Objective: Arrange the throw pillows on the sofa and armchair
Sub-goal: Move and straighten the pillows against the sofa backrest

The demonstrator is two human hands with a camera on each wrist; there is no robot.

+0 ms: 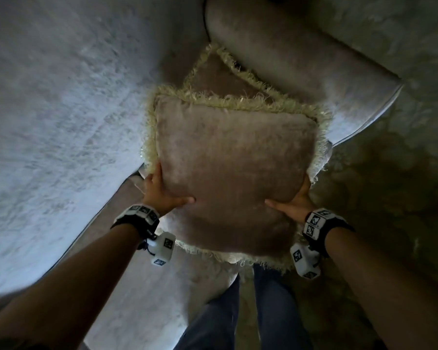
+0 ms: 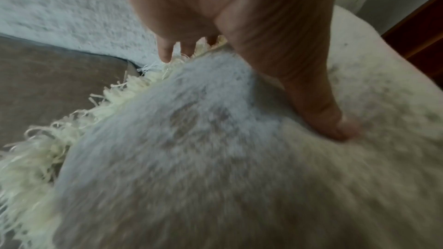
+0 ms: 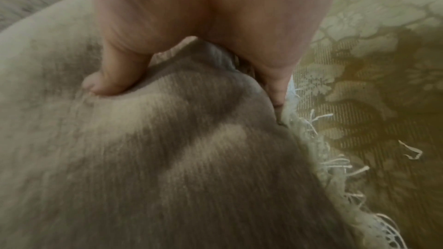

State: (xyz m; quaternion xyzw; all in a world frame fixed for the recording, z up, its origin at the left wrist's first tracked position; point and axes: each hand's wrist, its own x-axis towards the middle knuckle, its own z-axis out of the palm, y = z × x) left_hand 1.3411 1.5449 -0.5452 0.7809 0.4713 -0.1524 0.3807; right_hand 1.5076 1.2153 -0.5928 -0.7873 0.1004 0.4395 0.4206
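Observation:
I hold a taupe velvet throw pillow (image 1: 233, 168) with a cream fringe in front of me, above the sofa's corner. My left hand (image 1: 162, 192) grips its lower left side, thumb on the face and fingers behind the fringe. My right hand (image 1: 293, 200) grips the lower right side the same way. In the left wrist view the thumb (image 2: 318, 105) presses into the pillow (image 2: 191, 158). The right wrist view shows my thumb (image 3: 112, 75) dug into the pillow (image 3: 167, 158). A second fringed pillow (image 1: 218, 77) leans in the corner behind it.
The pale grey sofa seat (image 1: 48, 109) spreads to the left. Its rounded armrest (image 1: 288, 59) runs along the upper right. A patterned carpet (image 1: 390, 185) covers the floor at right. My legs in blue jeans (image 1: 263, 311) stand below the pillow.

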